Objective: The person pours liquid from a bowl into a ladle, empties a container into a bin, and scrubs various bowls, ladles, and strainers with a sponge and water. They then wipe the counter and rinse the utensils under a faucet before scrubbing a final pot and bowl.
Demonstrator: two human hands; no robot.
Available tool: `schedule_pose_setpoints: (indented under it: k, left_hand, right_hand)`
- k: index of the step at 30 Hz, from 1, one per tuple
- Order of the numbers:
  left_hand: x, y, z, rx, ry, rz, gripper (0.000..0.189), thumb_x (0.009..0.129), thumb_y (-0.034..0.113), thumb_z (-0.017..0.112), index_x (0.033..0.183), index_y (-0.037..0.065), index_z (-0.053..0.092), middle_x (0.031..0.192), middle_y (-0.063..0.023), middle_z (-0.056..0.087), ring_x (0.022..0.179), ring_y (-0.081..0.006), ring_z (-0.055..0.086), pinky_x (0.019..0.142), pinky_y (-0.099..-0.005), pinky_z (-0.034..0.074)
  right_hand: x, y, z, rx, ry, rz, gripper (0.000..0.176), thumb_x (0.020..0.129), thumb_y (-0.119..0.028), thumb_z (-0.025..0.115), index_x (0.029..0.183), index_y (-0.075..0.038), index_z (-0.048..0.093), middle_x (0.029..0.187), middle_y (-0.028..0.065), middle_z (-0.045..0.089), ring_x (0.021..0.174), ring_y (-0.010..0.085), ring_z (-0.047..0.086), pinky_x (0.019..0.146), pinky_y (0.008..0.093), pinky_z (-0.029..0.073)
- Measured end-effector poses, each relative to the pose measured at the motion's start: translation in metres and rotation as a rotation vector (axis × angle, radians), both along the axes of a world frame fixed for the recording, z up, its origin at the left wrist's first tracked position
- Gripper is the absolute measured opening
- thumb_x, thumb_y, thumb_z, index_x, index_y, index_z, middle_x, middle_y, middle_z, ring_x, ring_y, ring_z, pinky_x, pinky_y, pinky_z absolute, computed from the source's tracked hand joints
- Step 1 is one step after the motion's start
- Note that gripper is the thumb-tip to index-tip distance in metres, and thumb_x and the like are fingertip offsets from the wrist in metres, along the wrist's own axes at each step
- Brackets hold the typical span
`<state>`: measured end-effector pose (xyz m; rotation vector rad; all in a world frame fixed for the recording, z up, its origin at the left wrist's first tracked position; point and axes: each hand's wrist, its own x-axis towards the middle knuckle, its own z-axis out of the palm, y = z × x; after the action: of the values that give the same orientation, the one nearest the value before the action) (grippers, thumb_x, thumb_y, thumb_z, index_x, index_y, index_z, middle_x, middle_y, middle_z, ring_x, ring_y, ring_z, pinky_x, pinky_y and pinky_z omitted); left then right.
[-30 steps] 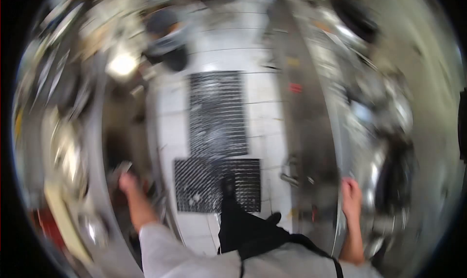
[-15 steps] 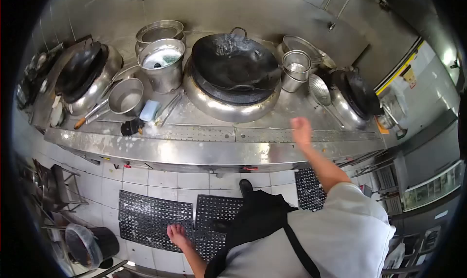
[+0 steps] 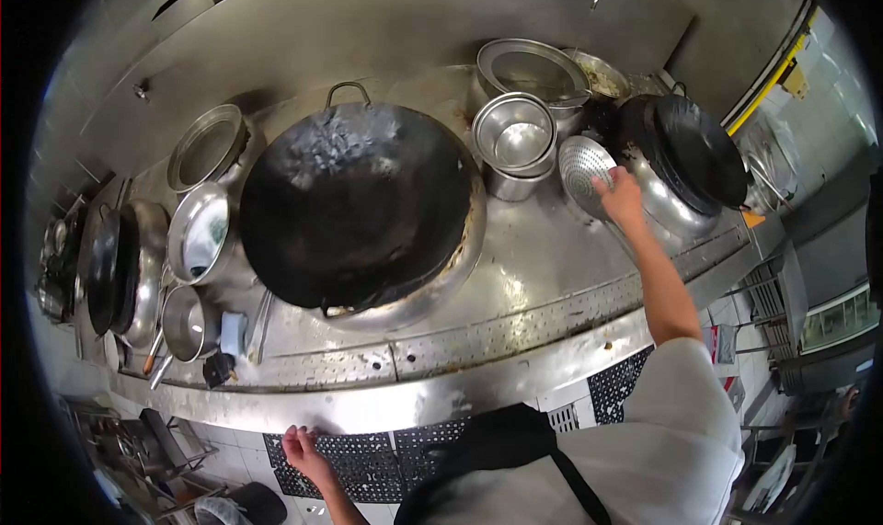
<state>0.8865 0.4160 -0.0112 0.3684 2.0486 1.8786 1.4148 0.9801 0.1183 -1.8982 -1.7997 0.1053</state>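
I observe a stainless-steel splashback (image 3: 386,38) behind the steel range counter (image 3: 515,291). At right, a yellow strip (image 3: 771,74) slants beside a white-tiled wall (image 3: 832,102). White floor tiles (image 3: 244,461) carry black perforated mats (image 3: 368,474) near a slotted drain grate (image 3: 563,418). Light glares off the counter's front edge (image 3: 405,407).

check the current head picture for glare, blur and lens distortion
Head view: strong wide-angle distortion bows the counter's front edge and the corners fall to black; head view: whitish glare on that edge, beyond the left hand; head view: the big wok is mostly dark inside; head view: the perforated ladle looks fairly sharp, its holes readable.
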Motion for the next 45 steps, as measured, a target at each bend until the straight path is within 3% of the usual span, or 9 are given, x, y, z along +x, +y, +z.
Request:
schedule_pose_setpoints:
  k: [4,9,19,24,29,32,36,38,45]
  left_hand:
    - [0.070,0.086,0.050,-0.126,-0.205,-0.481,0.002,0.091,0.007,0.059,0.092,0.008,0.058,0.070,0.0025,0.054,0.057,-0.0057,0.048,0.048,-0.0219,0.040]
    - [0.167,0.211,0.082,-0.267,0.154,-1.183,0.026,0.086,0.013,0.072,0.110,0.006,0.064,0.092,-0.0088,0.068,0.082,-0.0150,0.064,0.072,-0.0288,0.053]
    - [0.246,0.331,0.169,0.167,0.761,-1.093,0.047,0.078,0.019,0.076,0.122,0.012,0.060,0.120,-0.0122,0.059,0.115,-0.0307,0.054,0.101,-0.0441,0.040]
    - [0.260,0.315,0.136,0.013,1.019,-1.319,0.052,0.074,0.029,0.076,0.121,0.012,0.062,0.121,-0.0124,0.059,0.124,-0.0309,0.047,0.110,-0.0633,0.020]
    - [0.257,0.275,0.079,-0.106,1.171,-1.263,0.009,0.077,0.019,0.066,0.079,0.012,0.062,0.072,-0.0032,0.059,0.077,-0.0205,0.064,0.110,-0.0584,0.025]
    - [0.244,0.260,0.080,-0.120,1.108,-1.237,0.007,0.076,0.017,0.066,0.079,0.011,0.062,0.073,-0.0046,0.060,0.077,-0.0215,0.063,0.100,-0.0489,0.036]
    - [0.217,0.239,0.092,-0.142,1.047,-1.169,0.010,0.077,0.017,0.069,0.079,0.010,0.063,0.071,-0.0064,0.060,0.072,-0.0239,0.061,0.082,-0.0422,0.042]
    - [0.190,0.228,0.108,-0.158,0.996,-1.069,0.012,0.078,0.018,0.070,0.080,0.009,0.063,0.070,-0.0074,0.060,0.070,-0.0256,0.060,0.076,-0.0410,0.042]
    - [0.112,0.141,0.138,-0.227,0.777,-0.541,0.008,0.081,0.010,0.069,0.084,0.004,0.066,0.081,-0.0122,0.066,0.074,-0.0331,0.060,0.069,-0.0416,0.045]
  right_hand:
    - [-0.087,0.013,0.045,-0.334,0.882,0.036,0.080,0.079,-0.053,0.071,0.128,0.008,0.050,0.120,0.0239,0.059,0.094,0.0335,0.067,0.074,0.0398,0.055]
    - [-0.113,0.094,0.031,-0.664,0.795,0.177,0.043,0.083,-0.021,0.062,0.109,0.014,0.057,0.088,0.0218,0.066,0.059,0.0292,0.065,0.048,0.0354,0.055]
    - [-0.043,-0.040,0.144,-0.765,0.381,0.229,0.031,0.078,-0.010,0.062,0.101,0.009,0.058,0.073,0.0137,0.061,0.048,0.0200,0.058,0.038,0.0319,0.047]
    - [-0.048,-0.102,0.060,-1.105,0.353,0.424,0.030,0.085,-0.015,0.060,0.109,0.003,0.059,0.071,0.0115,0.063,0.048,0.0189,0.059,0.042,0.0315,0.052]
    - [-0.072,-0.131,0.005,-1.199,0.657,0.411,0.039,0.086,-0.027,0.066,0.113,0.001,0.060,0.072,0.0133,0.065,0.054,0.0229,0.064,0.050,0.0377,0.055]
    - [-0.072,-0.088,-0.020,-0.756,0.191,0.559,0.047,0.085,-0.033,0.069,0.118,-0.001,0.059,0.081,0.0151,0.068,0.076,0.0294,0.067,0.074,0.0475,0.055]
    - [-0.104,-0.006,-0.033,0.442,-0.438,0.694,0.045,0.082,-0.042,0.068,0.110,-0.005,0.067,0.099,0.0149,0.067,0.107,0.0317,0.059,0.097,0.0456,0.042]
    - [-0.101,0.044,-0.067,-0.141,-0.621,0.813,0.039,0.084,-0.039,0.066,0.103,-0.006,0.069,0.101,0.0145,0.067,0.104,0.0306,0.060,0.096,0.0443,0.041]
    - [-0.099,-0.053,-0.082,0.084,-0.481,0.857,0.026,0.086,-0.027,0.065,0.083,-0.001,0.064,0.089,0.0184,0.063,0.087,0.0354,0.060,0.084,0.0456,0.046]
